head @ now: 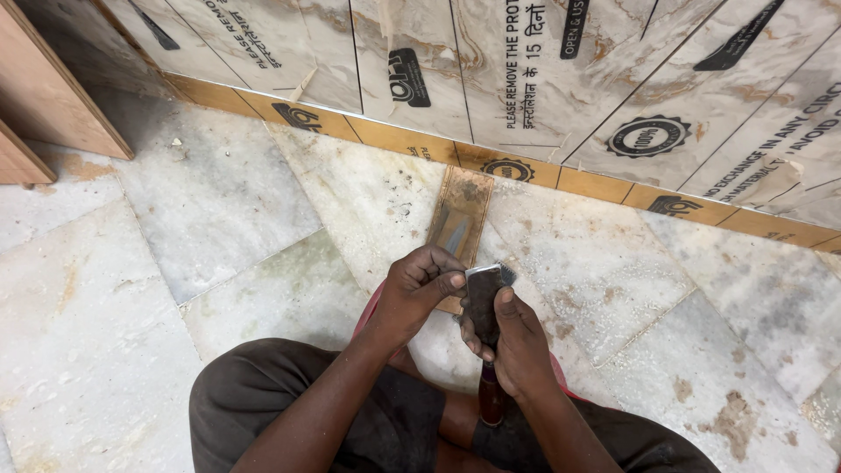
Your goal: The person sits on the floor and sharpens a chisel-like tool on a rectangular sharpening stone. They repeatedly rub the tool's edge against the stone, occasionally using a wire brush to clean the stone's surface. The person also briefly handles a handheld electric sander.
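Marble floor below, your right hand (517, 346) clasps the dark flat chisel blade (483, 302) upright, your curled left hand (419, 285) pinching its top edge, the brown sharpening stone (462, 215) lying just beyond.

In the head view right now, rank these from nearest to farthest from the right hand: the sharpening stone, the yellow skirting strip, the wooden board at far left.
From the right hand:
1. Sharpening stone, on the floor just ahead, slightly left.
2. Yellow skirting strip, along the wall base beyond the stone.
3. Wooden board, leaning at far upper left.
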